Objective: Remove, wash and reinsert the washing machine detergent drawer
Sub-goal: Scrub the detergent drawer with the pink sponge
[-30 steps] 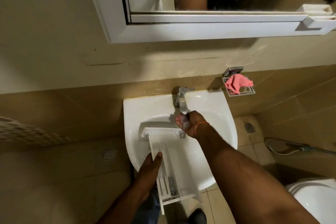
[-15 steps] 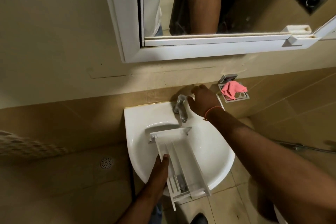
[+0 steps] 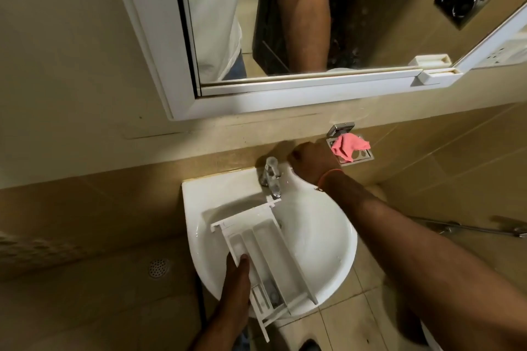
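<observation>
**Right hand leaves the spout for the wall behind**

White plastic detergent drawer (image 3: 265, 251) lies slanted across the basin (image 3: 322, 248), front panel under the tap (image 3: 271, 177), gripped along its near side by the left hand (image 3: 238, 279). A second ago the right hand (image 3: 309, 164) was under the spout; now it sits behind the tap beside the pink cloth (image 3: 349, 147) (its fingers are hidden, so its grip cannot be told). No stream is visible; rinsing probably awaits the valve.

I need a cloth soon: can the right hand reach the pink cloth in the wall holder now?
Probably yes. The right hand is raised beside the tap, next to the pink cloth, and nothing lies between them.
</observation>
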